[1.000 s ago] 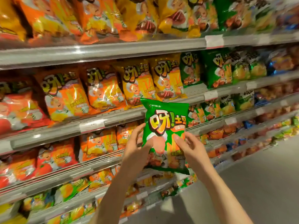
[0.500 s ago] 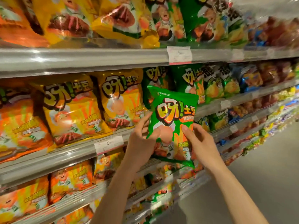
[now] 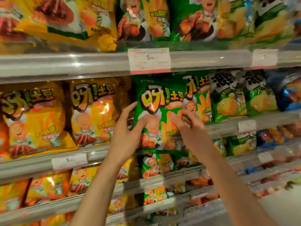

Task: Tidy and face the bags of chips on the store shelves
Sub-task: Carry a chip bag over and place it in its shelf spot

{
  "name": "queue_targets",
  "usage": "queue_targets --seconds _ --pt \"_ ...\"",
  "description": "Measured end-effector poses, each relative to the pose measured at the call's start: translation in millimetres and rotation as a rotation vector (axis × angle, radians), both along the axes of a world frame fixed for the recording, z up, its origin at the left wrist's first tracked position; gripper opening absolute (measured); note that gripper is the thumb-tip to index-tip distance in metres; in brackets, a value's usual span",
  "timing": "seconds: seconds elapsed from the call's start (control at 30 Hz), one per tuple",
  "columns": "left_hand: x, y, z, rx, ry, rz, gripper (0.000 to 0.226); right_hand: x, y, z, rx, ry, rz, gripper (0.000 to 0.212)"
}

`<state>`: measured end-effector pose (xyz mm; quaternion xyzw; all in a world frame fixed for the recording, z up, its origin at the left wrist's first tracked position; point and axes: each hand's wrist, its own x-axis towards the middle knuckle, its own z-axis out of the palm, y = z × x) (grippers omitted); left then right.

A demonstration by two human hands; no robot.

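Grey metal shelves (image 3: pixel 101 64), each edged with a clear glossy strip carrying white price tags (image 3: pixel 149 60), hold rows of puffy, crinkled foil bags. Yellow bags (image 3: pixel 93 111) fill the left of the middle shelf; a green row (image 3: pixel 199 98) begins at the right. Between them stands the green chip bag (image 3: pixel 158 115), upright with its front outward (probably being slotted into its own colour group). The left hand (image 3: pixel 125 136) and right hand (image 3: pixel 189 129) flank it, fingers spread and near-straight against its front; neither hand wraps it.
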<state>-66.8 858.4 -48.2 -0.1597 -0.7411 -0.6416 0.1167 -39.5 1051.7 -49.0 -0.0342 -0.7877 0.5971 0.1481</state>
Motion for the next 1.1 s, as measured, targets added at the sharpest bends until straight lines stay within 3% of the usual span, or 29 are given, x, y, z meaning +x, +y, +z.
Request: queue_targets --seconds 0.13,0.3,0.43,0.6,0.87,0.97,1.1 --pt "6.8 27.3 7.9 0.0 -0.007 0.114 0.044 -20.7 28.0 7.7 0.007 0.079 0.12 0.019" --pt "5.7 45.7 14.9 -0.054 -0.018 0.222 0.043 -41.5 37.4 16.4 0.132 0.081 0.158 0.062" --pt "0.0 43.2 17.6 -0.1 -0.016 0.241 0.073 -42.8 27.3 25.8 0.198 0.082 0.162 0.069" --pt "-23.8 36.6 14.4 -0.158 0.093 0.298 0.065 -55.2 6.0 40.4 0.321 0.048 0.142 0.073" --pt "-46.3 38.3 1.7 -0.321 0.084 0.355 0.059 -64.4 6.6 36.0 0.406 0.096 0.099 0.059" --pt "-45.6 36.1 -4.9 -0.342 0.107 0.362 0.059 -59.2 8.3 30.4 0.566 0.195 0.114 0.07" --pt "-53.4 27.5 -8.0 -0.278 0.105 0.291 0.063 -61.8 13.7 28.0 0.762 0.23 0.173 0.067"
